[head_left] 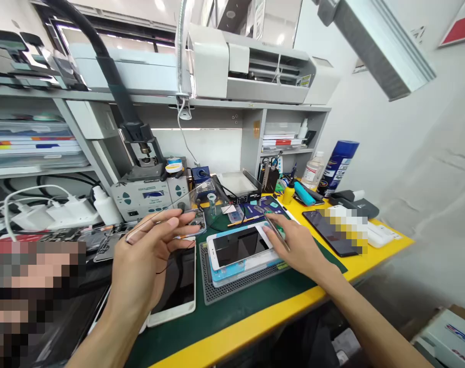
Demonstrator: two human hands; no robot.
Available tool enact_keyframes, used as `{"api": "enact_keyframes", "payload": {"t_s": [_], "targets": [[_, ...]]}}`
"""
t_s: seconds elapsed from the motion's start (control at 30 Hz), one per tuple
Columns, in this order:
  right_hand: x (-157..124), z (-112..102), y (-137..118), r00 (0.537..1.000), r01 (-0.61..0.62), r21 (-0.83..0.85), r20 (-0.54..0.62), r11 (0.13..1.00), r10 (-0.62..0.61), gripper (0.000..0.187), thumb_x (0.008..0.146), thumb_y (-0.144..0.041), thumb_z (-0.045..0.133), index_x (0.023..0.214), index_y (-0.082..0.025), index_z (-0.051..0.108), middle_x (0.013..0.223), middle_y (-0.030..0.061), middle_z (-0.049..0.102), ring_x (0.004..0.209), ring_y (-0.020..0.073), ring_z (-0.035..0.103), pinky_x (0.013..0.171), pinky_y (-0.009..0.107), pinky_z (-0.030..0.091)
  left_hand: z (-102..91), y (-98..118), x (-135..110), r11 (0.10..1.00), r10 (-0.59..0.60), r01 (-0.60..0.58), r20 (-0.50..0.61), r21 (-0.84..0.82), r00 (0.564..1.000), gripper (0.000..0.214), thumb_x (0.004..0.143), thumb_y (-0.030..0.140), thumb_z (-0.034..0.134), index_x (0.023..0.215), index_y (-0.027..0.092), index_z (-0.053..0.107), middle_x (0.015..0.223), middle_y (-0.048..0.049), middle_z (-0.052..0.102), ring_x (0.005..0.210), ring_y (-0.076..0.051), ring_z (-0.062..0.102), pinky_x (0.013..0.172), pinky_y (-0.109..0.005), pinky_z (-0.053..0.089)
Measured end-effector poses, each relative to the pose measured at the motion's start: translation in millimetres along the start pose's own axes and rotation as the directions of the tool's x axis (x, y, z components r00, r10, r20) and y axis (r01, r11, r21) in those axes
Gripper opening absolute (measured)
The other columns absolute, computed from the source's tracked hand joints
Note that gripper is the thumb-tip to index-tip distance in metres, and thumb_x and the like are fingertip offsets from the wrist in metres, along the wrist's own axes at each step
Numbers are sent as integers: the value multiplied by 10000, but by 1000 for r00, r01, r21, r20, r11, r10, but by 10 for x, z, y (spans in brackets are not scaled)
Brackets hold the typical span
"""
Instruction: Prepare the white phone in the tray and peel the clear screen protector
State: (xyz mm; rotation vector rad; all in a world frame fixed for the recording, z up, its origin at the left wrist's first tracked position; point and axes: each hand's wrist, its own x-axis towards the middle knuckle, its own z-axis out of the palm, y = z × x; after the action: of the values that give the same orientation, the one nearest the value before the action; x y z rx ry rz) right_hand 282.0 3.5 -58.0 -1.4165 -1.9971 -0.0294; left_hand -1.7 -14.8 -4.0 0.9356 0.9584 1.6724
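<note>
A thin clear sheet [167, 208], showing mostly as fine edge lines, appears to be between the raised fingers of my left hand [148, 250]. Below that hand lies a white tablet [174, 286] with a dark screen. In front of me a white phone [240, 245], screen up, rests on a blue and clear case or box [232, 273], which sits on a grey perforated pad [232, 296]. My right hand [293, 245] is at the phone's right end, its thumb over the corner. A slim metallic piece [277, 231], seen edge-on, is in its fingers; its kind is unclear.
A dark phone [328, 232] lies on the yellow table edge [393, 237] at right. Bottles and a blue spray can [337, 166] stand behind. A grey rework station [151, 197] and chargers [63, 214] are at back left. A metal lamp [381, 46] hangs above right.
</note>
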Motion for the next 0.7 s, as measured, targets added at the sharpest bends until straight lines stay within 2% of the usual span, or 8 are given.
{"api": "enact_keyframes", "payload": {"t_s": [0.07, 0.13, 0.3, 0.53, 0.6, 0.67, 0.7], "targets": [[-35, 12, 5, 998, 30, -84, 61, 996, -25, 424, 1001, -397, 465, 1324, -143, 567, 1261, 161, 686, 1138, 352, 656, 941, 468, 513, -1, -11, -10, 1000, -2, 2, 24, 2, 1000, 264, 687, 250, 811, 909, 141, 719, 958, -119, 781, 792, -267, 755, 593, -263, 604], [-45, -2, 4, 992, 55, -92, 122, 994, -44, 454, 1010, -420, 436, 1343, -136, 558, 1312, 165, 660, 1203, 345, 621, 1002, 475, 481, -1, -17, -18, 1000, -3, 3, 47, 6, 999, 269, 696, 271, 809, 914, 145, 713, 961, -114, 781, 785, -263, 753, 592, -274, 604], [-61, -111, 30, 968, 102, -45, 236, 994, -89, 557, 998, -501, 434, 1409, -134, 513, 1403, 180, 594, 1276, 338, 570, 1066, 490, 436, 2, -7, -29, 1000, -13, 11, 83, 23, 996, 284, 709, 292, 816, 925, 149, 700, 945, -93, 783, 793, -249, 750, 609, -271, 603], [-95, -127, 92, 933, 153, -39, 335, 988, -131, 720, 956, -591, 473, 1517, -145, 400, 1569, 189, 394, 1448, 378, 353, 1157, 567, 299, -16, -23, -15, 998, -33, 26, 142, 57, 989, 318, 730, 331, 814, 962, 146, 698, 990, -104, 777, 816, -252, 747, 622, -288, 609], [-82, -177, 152, 945, 142, 6, 297, 990, -137, 706, 964, -574, 472, 1528, -160, 380, 1583, 179, 373, 1462, 363, 330, 1165, 552, 286, -14, -19, -21, 996, -53, 42, 150, 76, 987, 333, 733, 347, 816, 969, 143, 699, 1005, -110, 774, 827, -255, 747, 619, -289, 609], [-46, -273, 248, 985, 62, 54, 158, 997, -69, 611, 991, -528, 438, 1486, -170, 440, 1543, 171, 442, 1423, 333, 401, 1135, 510, 339, -9, -14, -34, 995, -64, 51, 152, 87, 986, 338, 733, 349, 818, 971, 141, 699, 999, -111, 774, 826, -255, 747, 613, -282, 604], [-23, -327, 306, 999, -18, 71, 39, 997, 15, 536, 1011, -492, 401, 1421, -164, 510, 1469, 170, 526, 1353, 312, 487, 1087, 480, 393, -6, -13, -41, 995, -63, 49, 155, 90, 986, 336, 732, 347, 817, 969, 141, 699, 990, -109, 775, 818, -253, 747, 609, -279, 601]]}}
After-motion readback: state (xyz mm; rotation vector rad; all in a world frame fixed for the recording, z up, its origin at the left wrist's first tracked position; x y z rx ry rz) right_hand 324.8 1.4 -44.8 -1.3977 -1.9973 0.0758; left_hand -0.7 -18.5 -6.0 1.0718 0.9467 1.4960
